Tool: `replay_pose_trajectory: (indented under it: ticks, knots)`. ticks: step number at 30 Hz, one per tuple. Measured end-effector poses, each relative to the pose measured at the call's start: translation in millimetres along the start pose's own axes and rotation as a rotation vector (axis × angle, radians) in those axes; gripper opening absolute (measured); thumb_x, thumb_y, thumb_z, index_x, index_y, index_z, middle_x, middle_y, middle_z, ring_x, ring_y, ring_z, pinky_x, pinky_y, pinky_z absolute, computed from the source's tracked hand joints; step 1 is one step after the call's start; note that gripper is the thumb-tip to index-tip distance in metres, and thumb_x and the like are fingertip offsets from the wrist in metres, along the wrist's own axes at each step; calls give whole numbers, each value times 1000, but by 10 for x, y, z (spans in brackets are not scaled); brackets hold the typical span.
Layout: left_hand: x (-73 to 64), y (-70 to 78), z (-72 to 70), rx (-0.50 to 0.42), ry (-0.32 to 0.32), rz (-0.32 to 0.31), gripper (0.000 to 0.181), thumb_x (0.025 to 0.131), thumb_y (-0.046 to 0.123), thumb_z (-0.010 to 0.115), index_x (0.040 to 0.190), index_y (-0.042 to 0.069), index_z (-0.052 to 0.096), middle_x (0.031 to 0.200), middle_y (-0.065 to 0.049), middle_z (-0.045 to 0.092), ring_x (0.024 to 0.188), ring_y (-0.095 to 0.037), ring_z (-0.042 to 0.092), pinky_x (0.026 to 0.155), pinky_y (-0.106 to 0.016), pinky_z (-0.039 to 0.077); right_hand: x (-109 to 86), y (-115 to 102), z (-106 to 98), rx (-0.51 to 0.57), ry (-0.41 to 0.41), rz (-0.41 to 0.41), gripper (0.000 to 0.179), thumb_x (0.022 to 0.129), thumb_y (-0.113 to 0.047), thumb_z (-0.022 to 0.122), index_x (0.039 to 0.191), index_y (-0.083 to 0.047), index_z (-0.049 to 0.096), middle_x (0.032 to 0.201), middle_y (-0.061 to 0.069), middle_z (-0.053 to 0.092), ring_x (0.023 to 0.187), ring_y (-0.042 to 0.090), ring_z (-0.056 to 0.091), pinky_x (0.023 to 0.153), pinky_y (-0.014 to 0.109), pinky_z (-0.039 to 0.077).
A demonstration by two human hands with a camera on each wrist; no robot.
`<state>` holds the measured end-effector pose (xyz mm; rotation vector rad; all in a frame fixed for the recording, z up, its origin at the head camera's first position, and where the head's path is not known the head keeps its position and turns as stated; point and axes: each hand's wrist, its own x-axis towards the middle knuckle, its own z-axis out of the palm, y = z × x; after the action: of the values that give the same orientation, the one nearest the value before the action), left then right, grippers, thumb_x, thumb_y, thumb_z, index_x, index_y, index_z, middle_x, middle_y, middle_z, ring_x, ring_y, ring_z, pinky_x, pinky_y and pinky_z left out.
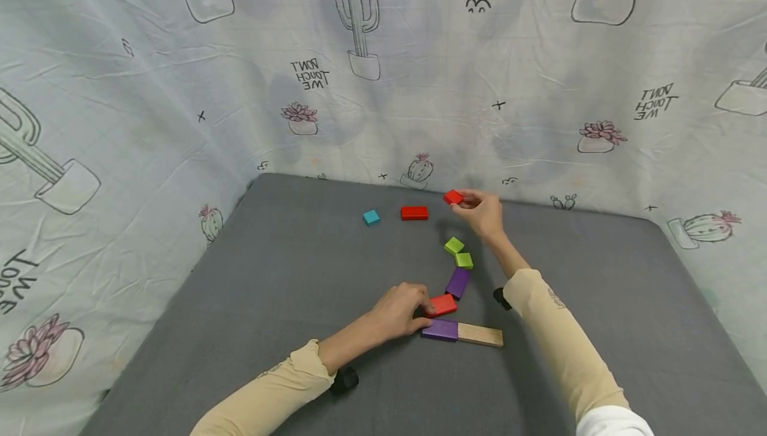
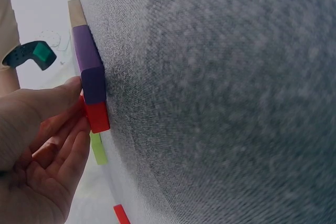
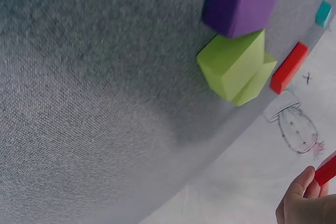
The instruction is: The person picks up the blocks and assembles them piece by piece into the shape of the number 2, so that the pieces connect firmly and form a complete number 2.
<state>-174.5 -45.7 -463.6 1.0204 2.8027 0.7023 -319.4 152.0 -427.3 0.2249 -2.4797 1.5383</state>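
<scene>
My right hand (image 1: 481, 213) pinches a small red block (image 1: 453, 197) between thumb and fingertips, raised near the back edge of the table. That block and the fingertips show at the lower right corner of the right wrist view. Lower down, my left hand (image 1: 400, 309) has its thumb at the left end of a purple block (image 1: 440, 330) and its fingers at a red block (image 1: 442, 305) just behind it; the left wrist view shows these fingers fairly straight. A plain wooden block (image 1: 481, 335) continues the purple one to the right. Another purple block (image 1: 458, 283) and two lime green blocks (image 3: 231, 61) lead backward.
A long red block (image 1: 414, 213) and a blue block (image 1: 371, 218) lie toward the back of the grey table (image 1: 269, 256). A white printed cloth (image 1: 419, 90) hangs along the table's back and sides. Dark wrist cameras (image 1: 345, 381) sit on both wrists.
</scene>
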Motion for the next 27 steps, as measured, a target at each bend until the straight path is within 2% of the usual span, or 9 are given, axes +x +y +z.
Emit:
replay_pose_trajectory:
  ticks: [3,5,10,14,21,27]
  knots:
    - [0,-3,7,0,4,2,17,81,19,79,96,12,77,89,5,65,85,-6,64,76,-20,51,-41,-38,10,6,-30,-12,35,82,-1,72,117,3,66,104,22,68,93,31,67,75,23,54]
    - [3,-4,9,-2,6,3,17,80,19,79,96,12,77,88,5,65,84,-6,64,76,-20,51,-72,-66,15,-1,-62,-30,34,82,-2,72,116,3,67,103,22,68,92,30,67,75,23,54]
    - [13,-3,8,-7,4,-4,16,80,19,79,95,11,77,87,6,65,83,-6,64,74,-19,51,-127,-97,45,-50,-167,-95,33,82,-2,71,114,2,68,102,20,68,90,30,67,79,34,54]
    - [20,-8,8,-4,-3,-10,16,80,19,79,95,12,77,87,6,64,84,-5,64,74,-19,51,-150,-71,73,-88,-217,-124,32,80,0,72,112,2,68,102,19,69,90,30,68,81,39,54]
    - [29,0,-6,0,-10,-16,17,80,19,79,96,12,77,88,6,64,85,-6,64,76,-20,51,-172,-12,91,-157,-235,-196,31,77,2,73,107,6,67,97,21,69,88,34,67,79,46,53]
    - [7,3,9,8,10,-3,16,79,20,80,93,12,77,87,6,64,83,-6,64,74,-20,51,-188,65,91,-278,-235,-188,29,75,0,76,101,7,65,90,19,68,82,31,65,74,44,53]
